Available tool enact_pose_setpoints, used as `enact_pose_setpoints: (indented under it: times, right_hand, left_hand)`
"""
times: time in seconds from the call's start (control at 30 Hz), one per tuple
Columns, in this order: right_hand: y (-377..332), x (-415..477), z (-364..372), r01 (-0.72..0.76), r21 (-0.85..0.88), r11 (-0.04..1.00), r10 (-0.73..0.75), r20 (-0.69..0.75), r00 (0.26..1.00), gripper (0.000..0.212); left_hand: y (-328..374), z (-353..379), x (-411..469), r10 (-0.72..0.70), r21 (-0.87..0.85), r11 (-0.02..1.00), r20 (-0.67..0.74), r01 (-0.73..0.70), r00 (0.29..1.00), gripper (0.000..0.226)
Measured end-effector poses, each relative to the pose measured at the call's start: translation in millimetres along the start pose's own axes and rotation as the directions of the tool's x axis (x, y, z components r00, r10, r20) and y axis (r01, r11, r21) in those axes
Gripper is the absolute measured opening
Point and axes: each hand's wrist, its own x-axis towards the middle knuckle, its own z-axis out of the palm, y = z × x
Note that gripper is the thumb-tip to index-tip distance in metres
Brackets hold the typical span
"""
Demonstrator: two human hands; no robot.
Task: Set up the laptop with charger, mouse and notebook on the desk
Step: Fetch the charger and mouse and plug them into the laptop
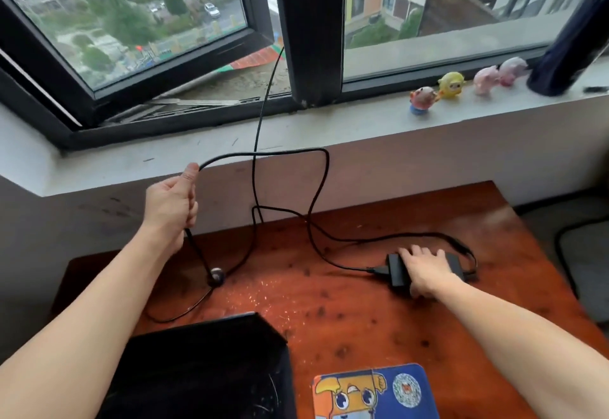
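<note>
My left hand (pixel 173 203) is raised above the desk's left side and grips the black charger cable (pixel 290 153), which loops up toward the window sill and back down. My right hand (pixel 423 268) lies on the black charger brick (pixel 397 270) at the right of the reddish wooden desk (pixel 329 303), fingers spread over it. A small round ferrite lump (pixel 216 275) on the cable rests on the desk. The black laptop (pixel 211 362) stands open at the near left, its back toward me. A colourful cartoon mouse pad (pixel 375 392) lies near the front edge.
Several small toy figures (pixel 451 86) stand on the grey window sill (pixel 362 122), with a dark bundle (pixel 573 43) at its right end. A second thin cable (pixel 263 89) hangs from the open window. A cable runs on the floor right of the desk.
</note>
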Motion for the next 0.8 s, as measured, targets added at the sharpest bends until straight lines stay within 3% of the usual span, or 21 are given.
enact_pose_setpoints:
  times: [0.13,0.37,0.53,0.67,0.8]
  right_hand:
    - [-21.3,5.0,-13.7,0.131,-0.109,0.985,-0.145,-0.128,0.981,0.091]
    - [-156.8,17.9,-50.7,0.410,-0.099,0.907,-0.421,-0.221,0.880,0.091]
    - [-226.6,33.9,-63.1,0.409,-0.120,0.905,-0.426,-0.237,0.873,0.081]
    - [-243.3,41.4,-60.6,0.382,-0.133,0.915,-0.402,-0.194,0.895,0.073]
    - [-240.2,41.5,-55.5,0.377,-0.152,0.914,-0.399,-0.152,0.904,0.090]
  left_hand:
    - [-8.7,-23.6,-0.6,0.011,0.053,0.999,-0.070,-0.007,0.997,0.062]
    - [-2.1,-69.9,4.6,0.164,0.275,0.958,-0.275,-0.087,0.947,0.061]
    - [-4.8,-125.3,-3.6,0.287,0.510,0.857,-0.348,-0.077,0.892,0.063]
    - [-13.1,-154.5,-13.0,0.344,0.599,0.798,-0.362,-0.066,0.866,0.065]
    - [-22.0,-164.3,-21.7,0.345,0.603,0.794,-0.346,-0.075,0.873,0.064]
